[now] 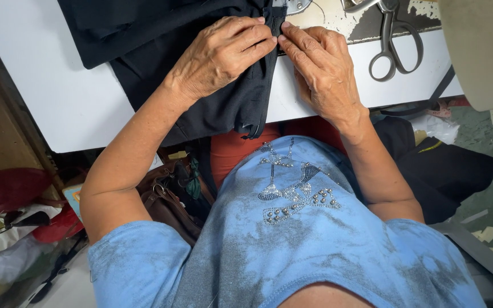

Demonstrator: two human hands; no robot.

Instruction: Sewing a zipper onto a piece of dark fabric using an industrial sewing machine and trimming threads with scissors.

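Left hand [221, 54] is lying palm down on the black fabric [161, 51], fingers [252, 35] stretched out nearly straight and together, pressing the cloth flat against the white table [58, 97]. Right hand [323, 68] is sitting just right of it, fingers extended and slightly bent, tips meeting the left fingertips at the fabric's right edge [269, 74]; cannot tell whether it is pinching that edge. Fabric is spreading over the far middle of the table, its near end hanging off the table edge. Metal scissors [392, 40] are lying on the table to the far right, well apart from the hands, blades closed.
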